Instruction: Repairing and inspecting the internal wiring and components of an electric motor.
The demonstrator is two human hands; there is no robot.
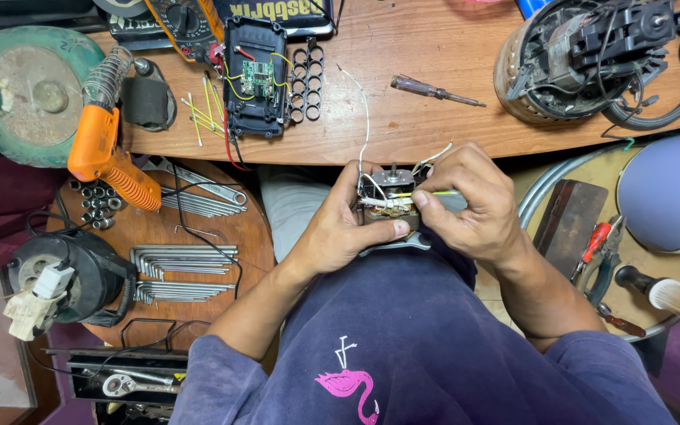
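Grey metal, a small motor (391,197), sits between my two hands just off the near edge of the wooden workbench (450,118), over my lap. My left hand (340,232) wraps its side, fingers half curled, thumb pressed across the lower front. My right hand (470,205) is pinched narrow on a thin yellow wire (434,193) at its top. Its shaft points away from me toward the bench, white leads (365,118) trailing up.

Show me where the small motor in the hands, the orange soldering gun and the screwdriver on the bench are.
small motor (391,182), head view, on its metal top face.
orange soldering gun (97,145), head view, on its orange body.
screwdriver (412,85), head view, on its dark handle.
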